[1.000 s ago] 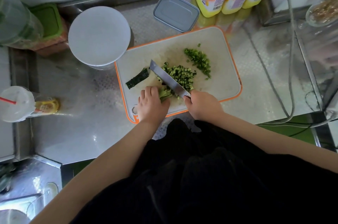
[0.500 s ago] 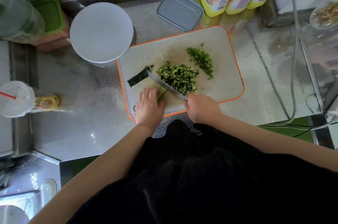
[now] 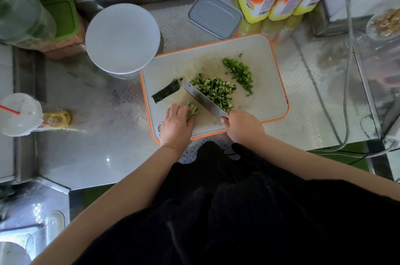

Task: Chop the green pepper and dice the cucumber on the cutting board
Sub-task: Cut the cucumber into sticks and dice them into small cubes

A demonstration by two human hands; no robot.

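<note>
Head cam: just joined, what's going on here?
A person is dicing cucumber on the orange-rimmed cutting board. The right hand grips the knife, its blade beside the diced cucumber pile. The left hand holds the cucumber strips waiting to be cut. A dark peel piece lies left of the blade; chopped green pepper sits farther back.

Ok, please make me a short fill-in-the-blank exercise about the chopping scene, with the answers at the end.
1. The right hand holds a steel ____ over the orange-edged white cutting board.
2. The left hand holds down a bunch of green cucumber ____.
3. The large pile of diced cucumber lies on the ____ side of the blade.
4. The long dark cucumber peel lies ____ the board.

Answers: knife; strips; right; on
</note>
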